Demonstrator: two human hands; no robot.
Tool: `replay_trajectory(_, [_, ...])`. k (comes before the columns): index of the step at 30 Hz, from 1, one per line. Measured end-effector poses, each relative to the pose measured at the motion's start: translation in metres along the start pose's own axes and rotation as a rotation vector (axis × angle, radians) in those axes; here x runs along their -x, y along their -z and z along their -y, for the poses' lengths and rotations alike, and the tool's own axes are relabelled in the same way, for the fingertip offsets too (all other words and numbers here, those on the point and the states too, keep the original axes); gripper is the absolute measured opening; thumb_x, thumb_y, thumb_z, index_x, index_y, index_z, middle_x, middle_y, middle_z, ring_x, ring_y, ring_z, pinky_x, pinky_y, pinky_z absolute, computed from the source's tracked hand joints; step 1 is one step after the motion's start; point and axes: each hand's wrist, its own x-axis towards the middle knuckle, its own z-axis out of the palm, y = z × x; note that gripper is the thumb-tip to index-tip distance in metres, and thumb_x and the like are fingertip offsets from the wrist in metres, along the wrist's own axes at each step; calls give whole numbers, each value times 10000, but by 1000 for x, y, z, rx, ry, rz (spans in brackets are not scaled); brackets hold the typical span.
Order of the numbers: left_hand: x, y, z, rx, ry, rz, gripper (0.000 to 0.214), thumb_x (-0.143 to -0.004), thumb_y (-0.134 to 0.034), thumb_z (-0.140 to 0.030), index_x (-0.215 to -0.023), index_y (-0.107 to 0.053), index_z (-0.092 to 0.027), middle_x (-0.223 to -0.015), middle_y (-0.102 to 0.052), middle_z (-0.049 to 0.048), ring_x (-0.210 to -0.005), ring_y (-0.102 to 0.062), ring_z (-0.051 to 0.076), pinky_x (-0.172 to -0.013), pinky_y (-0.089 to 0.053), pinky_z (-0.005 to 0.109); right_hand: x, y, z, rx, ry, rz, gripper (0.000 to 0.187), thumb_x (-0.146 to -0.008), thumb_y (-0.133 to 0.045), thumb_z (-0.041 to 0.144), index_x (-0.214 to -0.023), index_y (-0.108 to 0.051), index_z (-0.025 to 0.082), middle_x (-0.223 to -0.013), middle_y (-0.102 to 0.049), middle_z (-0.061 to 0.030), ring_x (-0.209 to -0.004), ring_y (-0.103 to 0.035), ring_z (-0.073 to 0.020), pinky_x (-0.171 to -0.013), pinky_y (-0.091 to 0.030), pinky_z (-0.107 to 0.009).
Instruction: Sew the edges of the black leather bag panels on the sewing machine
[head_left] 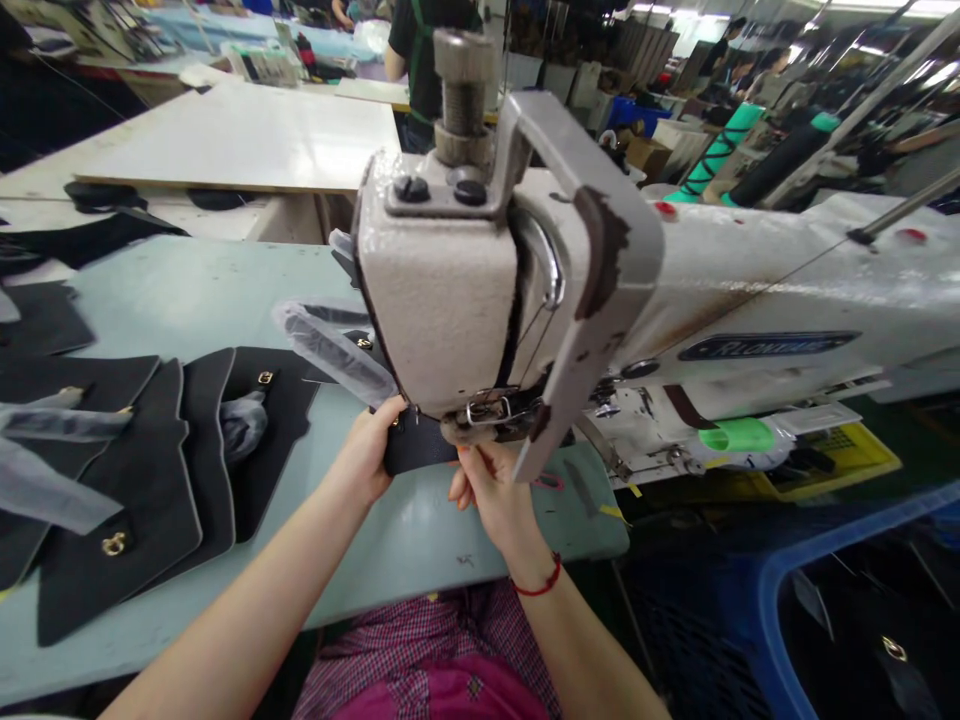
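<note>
A black leather-like panel (420, 447) lies under the head of a white industrial sewing machine (442, 290). My left hand (373, 447) grips the panel's left side, thumb on top. At its right edge, close below the needle area, my right hand (495, 490) pinches with thumb and curled fingers; the machine head hides part of this spot. A strap wrapped in clear plastic (337, 350) extends from the far side of the panel. The needle itself is hard to make out.
Several overlapping black panels (157, 470) with gold fittings and plastic-wrapped straps lie left on the pale green table (390, 560). A blue basket (772, 600) holding black pieces stands at lower right. Thread cones (724, 150) stand behind the machine; other people work farther back.
</note>
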Motion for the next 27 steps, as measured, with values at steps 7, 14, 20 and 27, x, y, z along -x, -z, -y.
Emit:
replay_trajectory(7, [-8,7,5,-7,31,-31,407,-677,-737,-304,-1030,-681,-110,-818,-766,92,-753,-729,259,-665,-599,342,1,-1,-3,48,29,-22,525,-953,-467,541,-588,-549,173,-500,-602,-3,-416,-525,-80,-487,-421,-187])
replay_trajectory(14, [14,23,-3,-195,27,204,499,-699,-815,-379,-1125,-693,-151,-1080,-748,117,-923,-717,233,-790,-583,279,5,-2,4,275,98,-110,419,-973,-460,450,-665,-570,188,-556,-630,-12,-482,-582,-107,-518,-430,-196])
replay_trajectory(20, [25,23,-13,-339,107,181,367,-650,-855,-364,-937,-759,-156,-992,-766,100,-788,-703,175,-671,-588,230,10,-7,7,200,91,-98,398,-946,-537,421,-628,-553,183,-600,-672,-19,-473,-580,-97,-514,-427,-187])
replay_trajectory(27, [19,23,-22,-371,100,237,339,-630,-859,-364,-849,-765,-122,-801,-757,115,-586,-662,170,-538,-579,256,14,-17,1,32,17,-63,500,-968,-472,490,-626,-626,161,-515,-633,-18,-409,-513,-84,-440,-350,-185])
